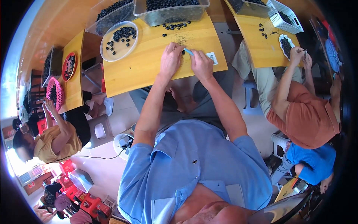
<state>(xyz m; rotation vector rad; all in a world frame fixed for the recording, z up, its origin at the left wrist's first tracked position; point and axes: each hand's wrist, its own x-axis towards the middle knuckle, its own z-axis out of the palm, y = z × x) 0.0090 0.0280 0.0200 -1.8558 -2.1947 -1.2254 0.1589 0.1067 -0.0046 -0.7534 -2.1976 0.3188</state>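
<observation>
Over the yellow wooden table in front of me, my left hand [171,59] is closed in a pinch, with a small dark round piece [183,52] at its fingertips. Close beside it, my right hand [201,64] grips a thin tool with a light-blue handle [189,52]. The handle points toward the dark piece; the tool's tip is too small to make out. Dark crumbs [182,39] lie on the wood just beyond my hands. Farther off are several loose dark round pieces [175,26].
A round clear tray [103,47] of dark pieces stands at left. Clear bins [149,19] of them line the far edge. A white label [211,58] lies at right. Co-workers sit at side tables, one in orange [305,115], one in yellow [56,143]. A white bucket [118,139] is on the floor.
</observation>
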